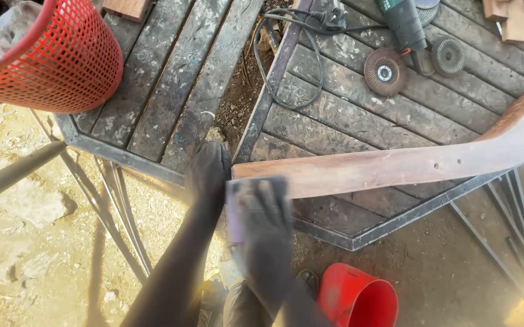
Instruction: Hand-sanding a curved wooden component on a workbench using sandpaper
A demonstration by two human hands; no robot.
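While the left hand (pixel 209 172) clamps over the near end of a long curved piece of reddish-brown wood (pixel 395 165), the right hand (pixel 265 212) lies flat with fingers together on a small pale grey sheet, likely sandpaper (pixel 233 209), pressed to that same end of the wood; this hand is blurred. The two hands sit just beside each other. The wood lies across the near corner of a weathered grey plank table with a dark metal frame (pixel 340 115), its near end jutting past the table's left edge and its far end curving up past the right edge. Two small holes show in its middle stretch.

Toward the far edge of this table lie a green and black angle grinder (pixel 402 24), a round flap disc (pixel 385 71) and a darker round disc (pixel 449 56), with a black power cord (pixel 292 66) looping along the left edge. A second plank table (pixel 171 79) stands to the left, carrying a red plastic mesh basket (pixel 56 60) at its left corner. A red plastic bucket (pixel 357 298) stands on the dirt ground below the near corner.
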